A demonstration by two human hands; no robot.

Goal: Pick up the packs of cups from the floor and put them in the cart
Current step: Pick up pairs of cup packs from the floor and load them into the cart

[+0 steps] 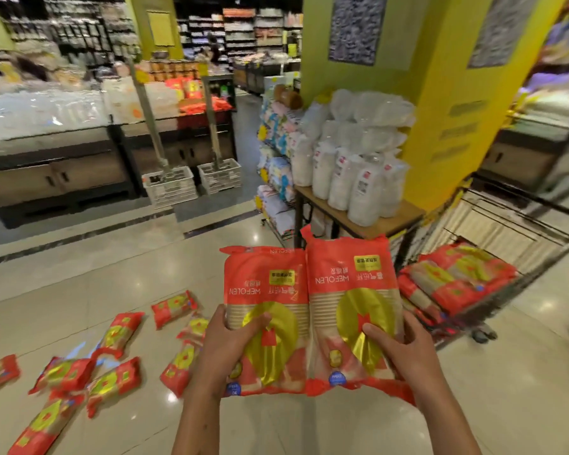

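I hold two red and gold packs of cups side by side in front of me, above the floor. My left hand (232,339) grips the left pack (265,290) at its lower half, thumb across the gold print. My right hand (399,346) grips the right pack (350,284) the same way. The wire cart (493,224) stands to the right with several packs (457,280) stacked in it. Several more packs (115,336) lie scattered on the floor at the lower left.
A wooden table (391,218) with white plastic-wrapped cup stacks stands just beyond the packs, against a yellow pillar (440,93). Two white crates (194,182) and display counters line the aisle's far left side. The tiled floor (79,274) is glossy.
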